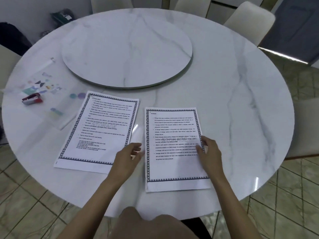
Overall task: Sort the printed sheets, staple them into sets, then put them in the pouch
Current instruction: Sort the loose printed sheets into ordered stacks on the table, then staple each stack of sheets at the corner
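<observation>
The right stack [174, 152] lies square near the table's [241, 104] near edge, with bare marble to its right. The left stack [98, 130] sits tilted just beside it, a narrow gap between them. The right hand [209, 150] rests bent fingertips and thumb on the right stack's right edge; whether it pinches a sheet I cannot tell. The left hand [128, 156] is over the gap, fingers loose and blurred, holding nothing. The pouch [46, 94] lies far left, with the stapler [32, 99] on it. A turntable [126, 49] sits farther back.
</observation>
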Demonstrator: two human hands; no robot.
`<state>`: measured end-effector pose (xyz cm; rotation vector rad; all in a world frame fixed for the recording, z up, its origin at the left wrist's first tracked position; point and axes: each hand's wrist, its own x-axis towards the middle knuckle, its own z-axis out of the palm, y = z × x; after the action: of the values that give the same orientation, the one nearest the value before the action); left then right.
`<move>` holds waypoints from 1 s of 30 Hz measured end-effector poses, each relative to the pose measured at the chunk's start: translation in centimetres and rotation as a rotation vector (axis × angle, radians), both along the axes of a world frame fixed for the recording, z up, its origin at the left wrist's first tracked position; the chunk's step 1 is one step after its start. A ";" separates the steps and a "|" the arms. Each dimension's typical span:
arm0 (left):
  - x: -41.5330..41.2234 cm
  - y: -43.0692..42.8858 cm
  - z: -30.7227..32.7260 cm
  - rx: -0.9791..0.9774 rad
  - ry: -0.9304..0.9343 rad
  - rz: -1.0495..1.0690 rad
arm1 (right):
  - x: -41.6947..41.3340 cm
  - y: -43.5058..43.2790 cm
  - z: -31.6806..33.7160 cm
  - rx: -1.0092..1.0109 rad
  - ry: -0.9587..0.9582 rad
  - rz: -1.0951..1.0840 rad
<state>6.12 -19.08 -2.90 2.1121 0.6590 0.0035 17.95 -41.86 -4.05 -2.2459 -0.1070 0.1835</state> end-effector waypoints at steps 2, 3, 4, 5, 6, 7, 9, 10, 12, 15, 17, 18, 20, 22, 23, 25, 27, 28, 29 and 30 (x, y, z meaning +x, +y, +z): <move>-0.7 1.0 0.2 0.055 0.006 -0.078 | -1.0 0.5 -0.2 -0.014 -0.029 0.064; -1.0 1.7 0.3 0.083 0.016 -0.094 | -1.3 0.8 -0.3 -0.032 -0.040 0.100; -1.2 2.4 0.2 0.109 0.023 -0.097 | -1.6 1.0 -0.4 -0.058 -0.045 0.136; -1.5 3.0 0.2 0.133 0.025 -0.098 | -1.8 1.0 -0.5 -0.083 -0.044 0.170; -1.6 3.5 0.1 0.156 0.025 -0.099 | -1.8 1.1 -0.6 -0.101 -0.039 0.200; -1.7 4.0 0.0 0.179 0.030 -0.101 | -1.8 1.2 -0.7 -0.112 -0.038 0.226; -1.7 4.5 -0.1 0.220 0.044 -0.105 | -1.4 1.6 -0.7 -0.112 -0.038 0.269; -1.6 4.6 -0.1 0.231 0.050 -0.098 | -1.2 1.9 -0.7 -0.113 -0.034 0.294; -1.2 4.6 -0.2 0.246 0.054 -0.090 | -0.7 2.7 -0.8 -0.133 -0.025 0.335; -1.1 4.0 -0.3 0.273 0.081 -0.057 | -0.3 4.6 -1.0 -0.139 -0.001 0.414; -1.3 3.6 -0.6 0.307 0.084 -0.050 | 0.0 6.0 -1.2 -0.135 -0.032 0.472; -1.3 3.6 -0.6 0.323 0.080 -0.045 | 0.2 6.7 -1.4 -0.138 -0.047 0.507; -1.5 3.7 -0.7 0.343 0.078 -0.033 | 0.6 8.0 -1.6 -0.178 -0.079 0.575; -2.0 4.0 -0.7 0.353 0.078 -0.017 | 0.7 9.2 -1.6 -0.212 -0.093 0.618; -2.4 4.2 -0.7 0.350 0.075 -0.006 | 0.6 9.7 -1.5 -0.209 -0.088 0.629; -3.2 4.7 -0.5 0.336 0.058 0.030 | 0.2 10.7 -1.4 -0.190 -0.072 0.640; -4.0 5.8 -0.3 0.320 0.041 0.075 | -0.1 11.8 -1.3 -0.186 -0.068 0.642; -4.3 6.6 -0.2 0.317 0.035 0.091 | -0.3 12.4 -1.3 -0.190 -0.076 0.646; -4.5 7.5 -0.2 0.318 0.032 0.097 | -0.4 13.0 -1.3 -0.199 -0.082 0.655; -4.7 8.5 -0.2 0.318 0.032 0.095 | -0.6 13.8 -1.3 -0.209 -0.085 0.662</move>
<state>1.41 -10.63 -3.06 2.3861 0.8211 0.1349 17.40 -28.07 -5.33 -2.3486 -0.9158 0.4684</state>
